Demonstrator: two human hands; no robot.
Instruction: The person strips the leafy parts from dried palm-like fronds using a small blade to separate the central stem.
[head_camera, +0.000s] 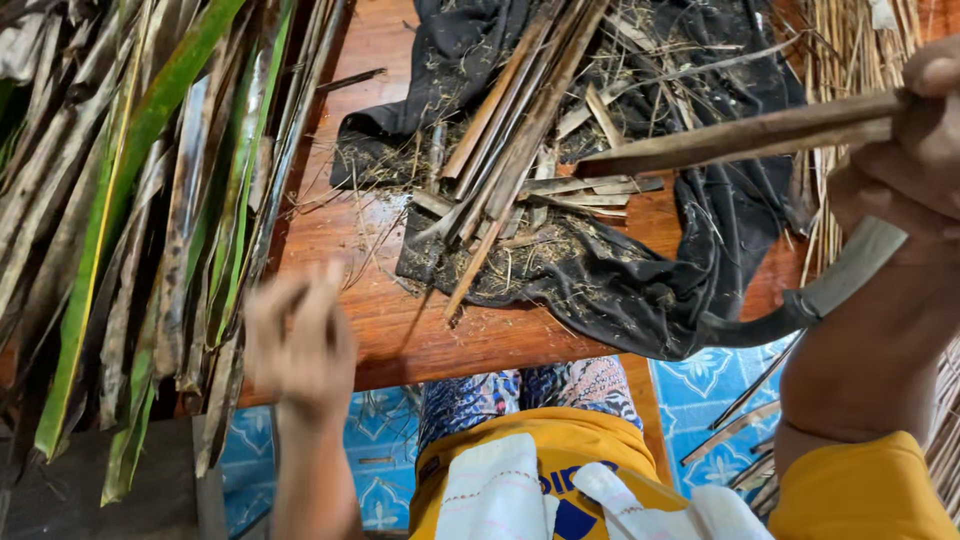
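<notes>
My right hand (915, 150) at the right edge grips a long brown dried leaf strip (740, 138) that points left over the table, together with a curved grey-bladed knife (810, 300) whose blade hangs down below the fist. My left hand (300, 340) is blurred in motion at the lower left, fingers loosely curled with nothing visible in them, close to the hanging ends of a heap of long green and dry leaves (150, 200).
A black cloth (640, 270) on the wooden table (380, 320) holds a pile of cut brown strips (520, 140) and fibre scraps. Thin dry sticks (850, 60) lie at the far right. Blue patterned floor (700, 385) shows below.
</notes>
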